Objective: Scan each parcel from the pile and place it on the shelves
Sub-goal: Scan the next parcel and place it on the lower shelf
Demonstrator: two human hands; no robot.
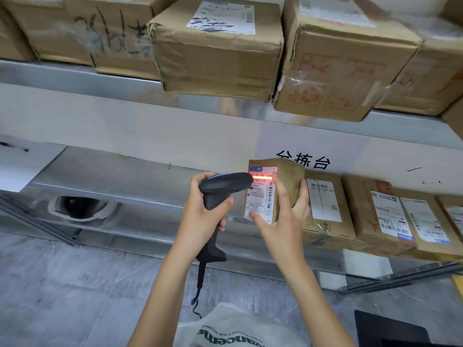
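Between the 2 metal shelves, I have my left hand (205, 209) wrapped around the handle of a black barcode scanner (220, 194), fingers curled tight on it, its coiled cable (199, 289) hanging down toward the floor. Its nose points right at the white shipping label (261, 194) of a small brown parcel (275, 189), and a red scan line glows across the top of that label. My right hand (285, 216) holds the parcel upright, thumb pressed on the label's lower edge and fingers curled around the right side and back. I see the parcel standing at the left end of a row of labelled cardboard boxes (325, 209) on the lower shelf (120, 176), just beside the nearest box; I cannot tell whether it rests on the shelf or is lifted. Above, the upper shelf (75, 78) carries larger cartons (218, 58), 1 with handwriting on its label. A printed white bag (230, 331) sits at the bottom of the view.
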